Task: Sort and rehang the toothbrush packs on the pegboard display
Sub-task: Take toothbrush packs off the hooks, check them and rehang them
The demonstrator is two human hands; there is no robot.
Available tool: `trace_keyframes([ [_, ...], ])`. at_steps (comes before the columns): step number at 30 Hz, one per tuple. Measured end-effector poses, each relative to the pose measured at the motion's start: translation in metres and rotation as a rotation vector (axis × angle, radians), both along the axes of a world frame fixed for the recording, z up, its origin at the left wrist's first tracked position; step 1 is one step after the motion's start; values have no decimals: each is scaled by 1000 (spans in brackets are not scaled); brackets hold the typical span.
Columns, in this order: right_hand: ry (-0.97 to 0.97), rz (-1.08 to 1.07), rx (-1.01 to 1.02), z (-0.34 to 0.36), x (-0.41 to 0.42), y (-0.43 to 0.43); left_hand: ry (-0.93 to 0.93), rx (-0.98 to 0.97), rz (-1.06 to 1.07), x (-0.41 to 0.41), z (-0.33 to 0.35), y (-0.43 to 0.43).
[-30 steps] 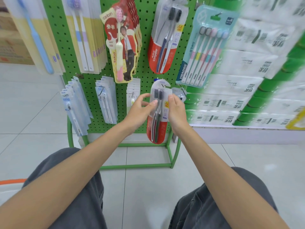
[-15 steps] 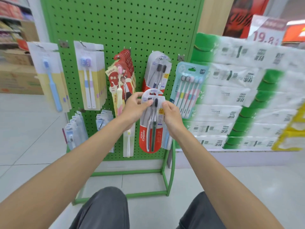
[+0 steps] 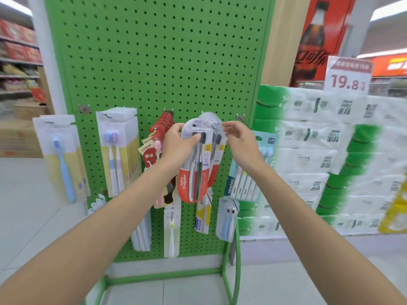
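Left hand [image 3: 176,144] grips Colgate pack [image 3: 187,183] near top, thumb across front. Right hand [image 3: 241,139] curls at blurred clear tops — front pack or hung packs [image 3: 218,150] behind, cannot tell.

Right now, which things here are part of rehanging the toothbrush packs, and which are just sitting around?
Job:
red-and-clear Colgate twin toothbrush pack in the left grip
matching Colgate packs hanging behind it, pinched by the right grip
green perforated metal pegboard

Just there:
stacked white-and-green wrapped tissue packs
white 19.8 price sign
red cola-bottle poster
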State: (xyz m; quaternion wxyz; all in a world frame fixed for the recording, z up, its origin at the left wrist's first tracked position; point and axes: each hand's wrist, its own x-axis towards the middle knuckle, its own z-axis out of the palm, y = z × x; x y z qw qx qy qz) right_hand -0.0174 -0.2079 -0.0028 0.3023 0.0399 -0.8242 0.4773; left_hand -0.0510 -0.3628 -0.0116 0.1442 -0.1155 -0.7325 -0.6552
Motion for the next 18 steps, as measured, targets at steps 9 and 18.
trace_keyframes([
  [9, -25, 20, 194, 23, -37, 21, 57, -70, -159, -26, -6, 7],
  [18, -30, 71, 355, 30, -49, 27, 156, -124, -246, -28, -7, 28],
])
